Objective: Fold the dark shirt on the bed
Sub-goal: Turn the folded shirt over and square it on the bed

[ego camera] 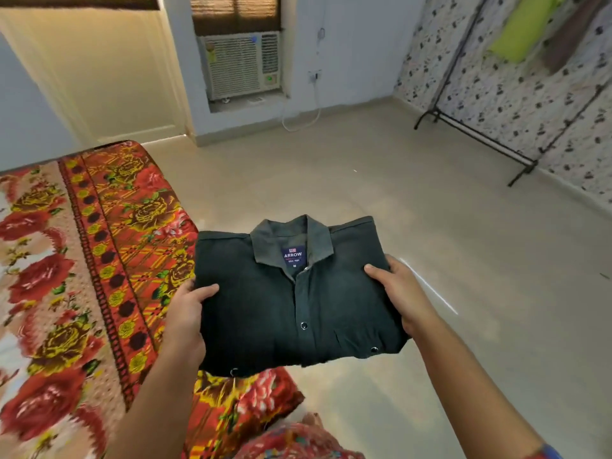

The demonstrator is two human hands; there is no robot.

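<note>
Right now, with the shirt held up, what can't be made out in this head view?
All in the head view:
Shirt: sleeves and back hidden, folded under its front.
Left hand and right hand: only the thumbs show on top; the fingers are hidden beneath the shirt.
Label: print below the brand name is too small to read.
Bed: cut off by the left and bottom edges.
Green cloth: cut off by the top edge.

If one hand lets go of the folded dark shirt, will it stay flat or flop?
Probably flops: the dark shirt is soft cloth, its near edge wavy between the left hand and right hand. Likely light, since both grip only its sides.
</note>
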